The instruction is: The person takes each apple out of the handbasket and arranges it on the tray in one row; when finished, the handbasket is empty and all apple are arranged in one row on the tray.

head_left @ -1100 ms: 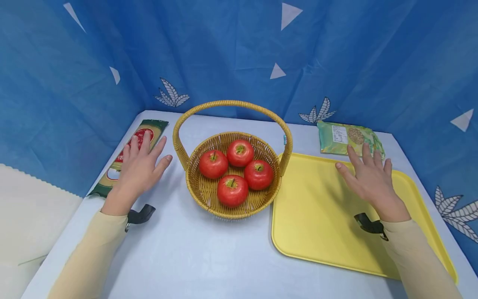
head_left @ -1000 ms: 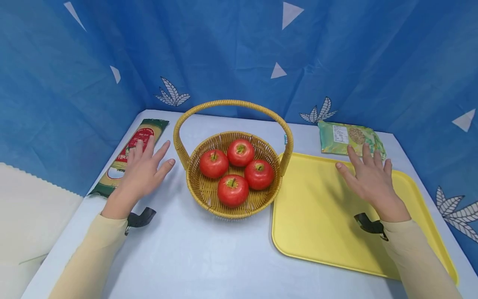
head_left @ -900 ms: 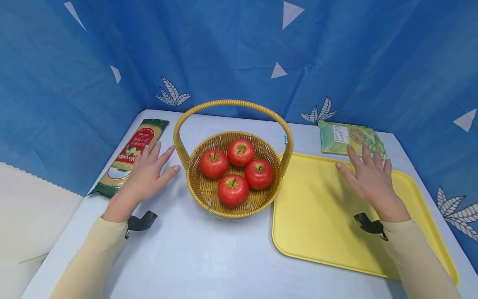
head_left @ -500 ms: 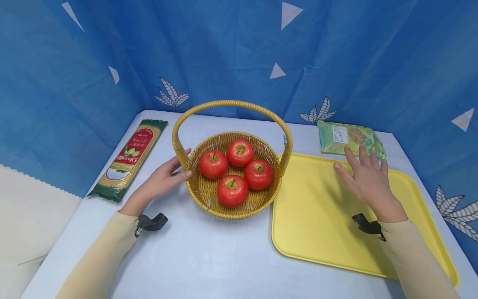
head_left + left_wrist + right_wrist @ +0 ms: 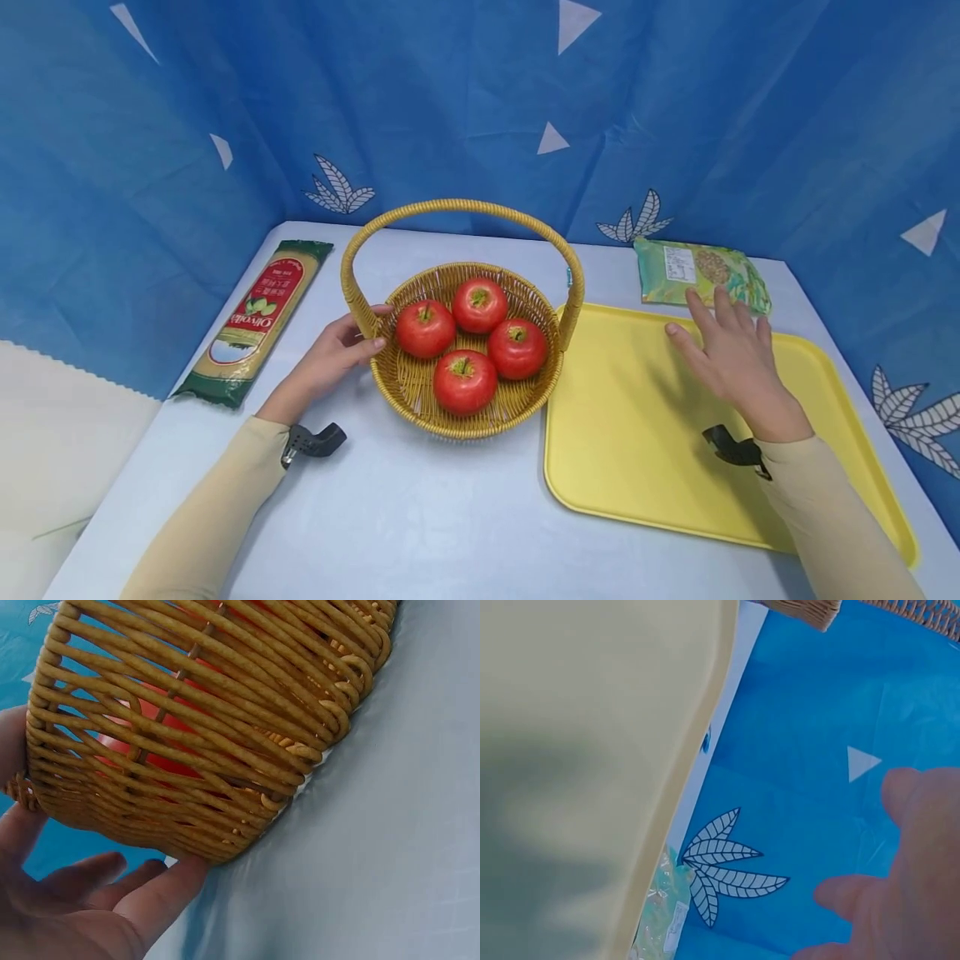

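A round wicker basket (image 5: pixel 461 432) with a tall arched handle stands mid-table, several red apples (image 5: pixel 464 385) inside it. My left hand (image 5: pixel 327 360) grips its left side where the handle meets the rim. The left wrist view shows the thumb over the rim of the basket (image 5: pixel 225 742) and fingers of the left hand (image 5: pixel 105 926) against its outside, one fingertip low near the base. With fingers spread and nothing held, my right hand (image 5: pixel 735 360) hovers over a yellow tray (image 5: pixel 622 467); in the right wrist view that hand (image 5: pixel 915 870) is partly cut off.
A long pasta packet (image 5: pixel 258 321) with green ends lies along the table's left side. Behind the tray is a green-yellow packet (image 5: pixel 697 271). The tray's left edge comes close to the basket. A blue curtain (image 5: pixel 465 92) hangs behind the table.
My left hand has moved from above the pasta packet rightward and down to the basket's left rim, and its fingers have closed there. The right hand has barely moved.
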